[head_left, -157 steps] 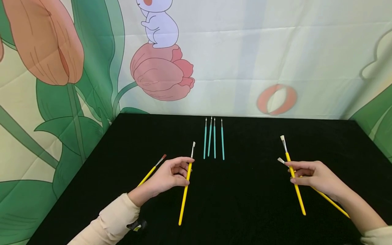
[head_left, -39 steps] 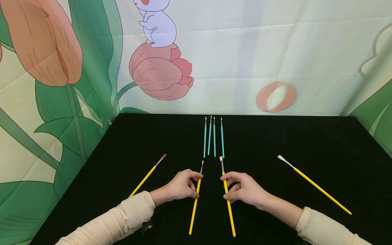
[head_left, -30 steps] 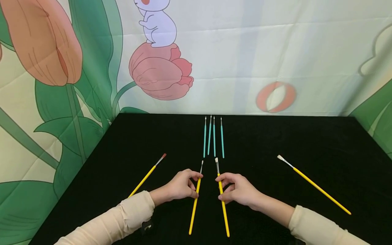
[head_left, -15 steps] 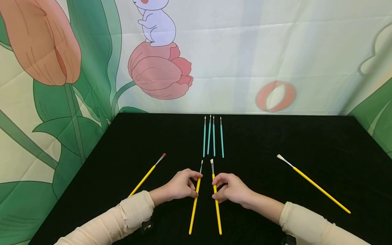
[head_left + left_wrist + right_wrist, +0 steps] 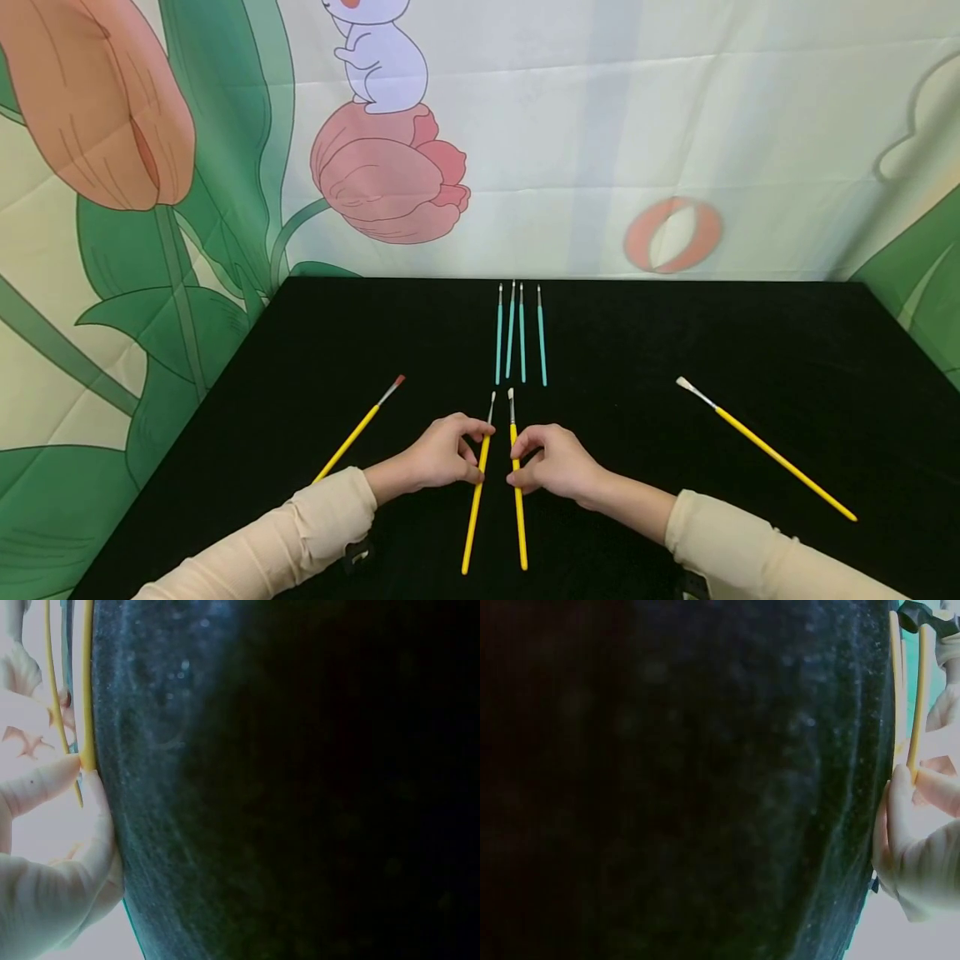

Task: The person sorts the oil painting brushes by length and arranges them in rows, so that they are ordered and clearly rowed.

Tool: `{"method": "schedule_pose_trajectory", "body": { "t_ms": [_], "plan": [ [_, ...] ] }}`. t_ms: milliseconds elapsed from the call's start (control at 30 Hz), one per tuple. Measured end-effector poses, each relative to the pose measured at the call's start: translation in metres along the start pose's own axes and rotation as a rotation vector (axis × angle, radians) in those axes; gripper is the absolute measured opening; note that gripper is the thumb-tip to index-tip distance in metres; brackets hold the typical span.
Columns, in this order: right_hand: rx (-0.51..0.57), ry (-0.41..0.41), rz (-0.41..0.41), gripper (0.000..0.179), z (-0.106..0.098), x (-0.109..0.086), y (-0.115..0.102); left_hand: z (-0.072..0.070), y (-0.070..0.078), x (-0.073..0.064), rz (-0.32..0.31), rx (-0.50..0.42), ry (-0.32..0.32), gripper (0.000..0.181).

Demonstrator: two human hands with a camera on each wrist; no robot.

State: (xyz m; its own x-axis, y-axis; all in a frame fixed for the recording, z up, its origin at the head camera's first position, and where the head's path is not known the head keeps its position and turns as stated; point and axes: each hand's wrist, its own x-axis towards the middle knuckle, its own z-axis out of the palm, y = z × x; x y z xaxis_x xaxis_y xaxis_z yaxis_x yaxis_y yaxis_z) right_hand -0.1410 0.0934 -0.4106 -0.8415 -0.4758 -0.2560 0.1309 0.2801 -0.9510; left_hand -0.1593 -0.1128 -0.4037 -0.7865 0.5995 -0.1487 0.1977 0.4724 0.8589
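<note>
Near the front middle of the black table, my left hand [image 5: 444, 452] pinches a yellow-handled paintbrush [image 5: 472, 529] between thumb and fingers, its small pale tip pointing away from me. Just to its right, my right hand [image 5: 558, 462] pinches another yellow paintbrush [image 5: 521, 533] with a flat white tip. The two brushes lie side by side with a narrow gap, a little wider at the handle ends. In the left wrist view, thumb and finger of the left hand [image 5: 56, 870] meet on the yellow handle [image 5: 88, 690]. The right wrist view shows the right hand [image 5: 930, 855] gripping its handle [image 5: 919, 697].
Several thin turquoise brushes [image 5: 522, 342] lie in a row at the back middle. A red-tipped yellow brush [image 5: 352, 437] lies slanted at the left, partly behind the left sleeve. A white-tipped yellow brush [image 5: 780, 458] slants at the right. A printed cloth [image 5: 540, 167] hangs behind the table.
My right hand has carried its brush from the right side to the middle, closing in beside the left one. My left hand shifted slightly right and nearer earlier, then stayed almost still.
</note>
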Motion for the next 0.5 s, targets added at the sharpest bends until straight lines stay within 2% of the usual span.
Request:
{"method": "schedule_pose_trajectory", "body": {
  "t_ms": [200, 500],
  "plan": [
    [-0.068, 0.034, -0.003, 0.017, 0.0035, 0.0012, 0.0005, 0.0014, -0.0010, 0.0032, -0.054, 0.007, 0.007, 0.056],
    [-0.061, 0.001, 0.009, 0.018, 0.0017, -0.0003, -0.0017, 0.0023, -0.0015, 0.0036, -0.061, 0.016, 0.008, 0.057]
  ]
}}
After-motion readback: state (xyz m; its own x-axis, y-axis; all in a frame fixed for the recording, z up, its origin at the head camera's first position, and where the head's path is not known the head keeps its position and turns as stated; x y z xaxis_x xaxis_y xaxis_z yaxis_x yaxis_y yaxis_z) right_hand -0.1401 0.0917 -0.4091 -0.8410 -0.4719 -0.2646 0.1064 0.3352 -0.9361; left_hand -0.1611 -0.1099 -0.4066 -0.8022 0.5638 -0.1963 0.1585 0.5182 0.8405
